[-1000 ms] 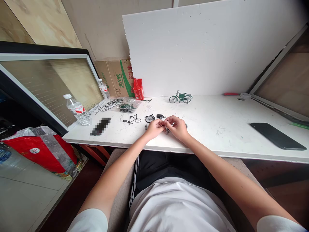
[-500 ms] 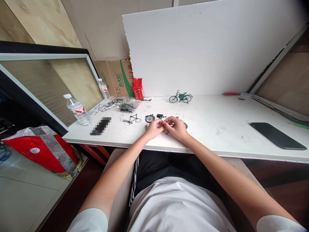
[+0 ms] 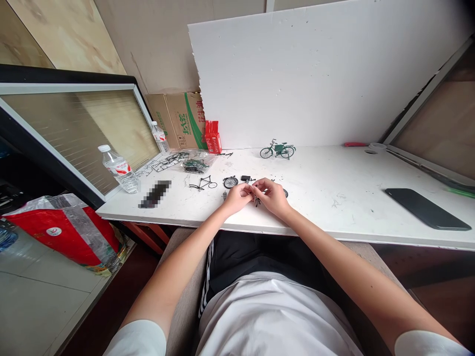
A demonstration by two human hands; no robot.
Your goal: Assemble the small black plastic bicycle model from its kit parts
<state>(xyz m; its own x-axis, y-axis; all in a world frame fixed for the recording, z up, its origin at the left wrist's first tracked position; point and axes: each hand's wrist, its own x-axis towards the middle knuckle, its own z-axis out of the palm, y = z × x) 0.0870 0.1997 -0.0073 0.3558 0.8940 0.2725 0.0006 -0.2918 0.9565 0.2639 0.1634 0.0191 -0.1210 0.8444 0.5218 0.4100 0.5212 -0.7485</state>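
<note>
Over the white table (image 3: 319, 198), the fingertips of my left hand (image 3: 237, 197) and my right hand (image 3: 272, 197) meet, closed in a pinch. A small dark model part (image 3: 257, 201) shows just below my right fingertips; its exact kind is mostly hidden. Behind my left hand lies a black toy bicycle wheel (image 3: 230, 182), and another dark wheel (image 3: 285, 192) peeks out right of my right hand. A small black block (image 3: 245, 178) sits beyond my fingers. Left of these is a black model bicycle frame (image 3: 202, 183) with a ring at its end.
A green model bicycle (image 3: 277, 149) stands at the back. Bagged green parts (image 3: 195, 164) and black sprues (image 3: 168, 161) lie left, near water bottles (image 3: 119, 169), a red packet (image 3: 213, 137) and a cardboard box (image 3: 178, 121). A black phone (image 3: 426, 208) lies right; a white board (image 3: 319, 74) stands behind.
Both hands stay pinched together in the same place, with only a very slight shift of the fingers. The things on the table have not moved.
</note>
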